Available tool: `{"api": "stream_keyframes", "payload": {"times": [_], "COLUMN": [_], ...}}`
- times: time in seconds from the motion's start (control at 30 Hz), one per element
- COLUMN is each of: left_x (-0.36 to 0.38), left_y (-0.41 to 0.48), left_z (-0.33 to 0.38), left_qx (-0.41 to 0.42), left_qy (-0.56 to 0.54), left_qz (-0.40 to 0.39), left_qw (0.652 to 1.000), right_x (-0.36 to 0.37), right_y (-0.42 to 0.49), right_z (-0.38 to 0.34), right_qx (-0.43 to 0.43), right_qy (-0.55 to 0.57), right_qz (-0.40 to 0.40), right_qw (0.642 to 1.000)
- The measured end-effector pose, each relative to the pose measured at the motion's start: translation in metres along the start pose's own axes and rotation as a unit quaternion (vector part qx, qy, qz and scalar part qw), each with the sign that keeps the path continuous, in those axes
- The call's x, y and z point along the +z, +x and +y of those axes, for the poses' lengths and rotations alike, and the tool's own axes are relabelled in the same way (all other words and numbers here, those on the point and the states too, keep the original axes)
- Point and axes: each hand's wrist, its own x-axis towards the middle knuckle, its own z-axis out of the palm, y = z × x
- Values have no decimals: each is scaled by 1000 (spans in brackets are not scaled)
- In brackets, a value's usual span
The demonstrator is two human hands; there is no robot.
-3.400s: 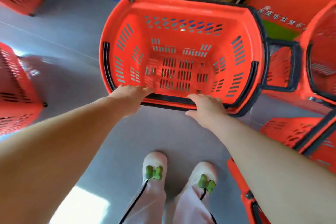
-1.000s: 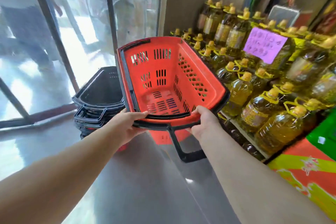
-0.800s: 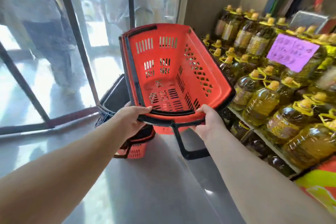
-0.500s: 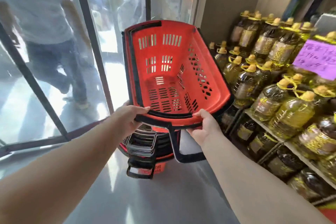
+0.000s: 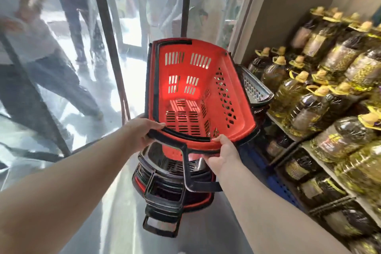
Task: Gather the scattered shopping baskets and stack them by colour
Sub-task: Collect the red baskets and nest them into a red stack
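Observation:
I hold a red shopping basket with a black rim, tilted away from me, in the air. My left hand grips its near rim on the left and my right hand grips the near rim on the right. Its black pull handle hangs down between my hands. Right below it on the floor stands a stack of nested baskets with black rims and red edges. Another black basket pokes out behind the red one on the right.
Shelves of cooking oil bottles line the right side. A glass front with dark metal posts stands to the left and ahead, with people walking outside. Grey floor lies before the stack.
I have come closer to the stack, and the red basket now hangs directly over it, lower than before. Both hands keep the same grip on the near rim.

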Motion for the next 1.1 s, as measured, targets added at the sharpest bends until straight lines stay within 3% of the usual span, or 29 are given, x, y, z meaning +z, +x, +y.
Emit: {"api": "stream_keyframes", "payload": {"times": [0.2,0.37,0.5,0.7,0.9,1.1], "left_x": [-17,-26,-33,-61,-83,-87], "left_y": [45,87,119,153,185,203], "left_z": [11,29,29,23,-15,-41], "left_qx": [-49,-31,-102,-209,-149,-170], "left_qy": [30,100,128,165,287,418], "left_qz": [-21,-88,-126,-98,-70,-87], "left_qw": [998,991,978,959,944,888], "right_x": [18,34,45,54,33,10], "right_y": [29,50,54,77,96,93], "right_z": [16,41,56,91,134,146], "right_qx": [19,29,12,-12,-28,-9], "right_qy": [-3,66,95,102,157,155], "right_qz": [51,98,155,190,172,188], "right_qw": [998,993,983,976,972,970]}}
